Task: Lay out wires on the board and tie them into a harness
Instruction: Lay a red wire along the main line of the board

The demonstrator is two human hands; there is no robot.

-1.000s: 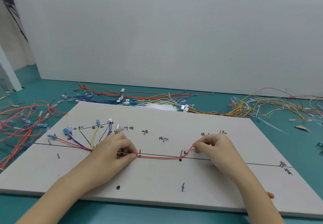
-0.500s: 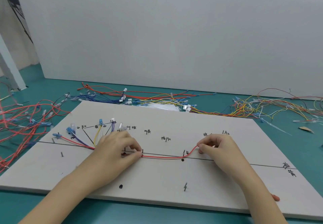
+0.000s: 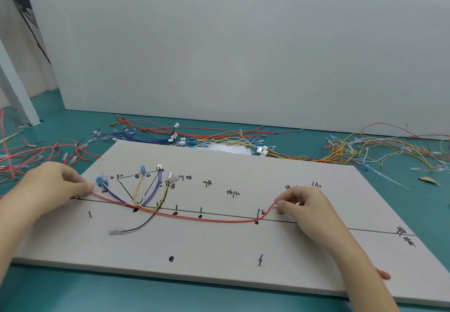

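Red wire (image 3: 219, 219) stretched along board (image 3: 219, 275) btwn both hands.
R hand (image 3: 305, 204) fingers pinch wire's R end just past a peg (image 3: 258, 212); L hand (image 3: 52, 182) fingers pinch its L end at board's L edge, beside blue connector (image 3: 99, 180). Black wire (image 3: 138, 225) w/ loose terminal lies nearer. Yellow, white, blue wires fan to pegs behind. Loose wires (image 3: 365, 148) on teal bench (image 3: 73, 294) beyond.

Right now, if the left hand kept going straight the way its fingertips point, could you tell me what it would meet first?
Probably the blue connector, just beyond the left hand, which pinches the red wire; depth is uncertain.
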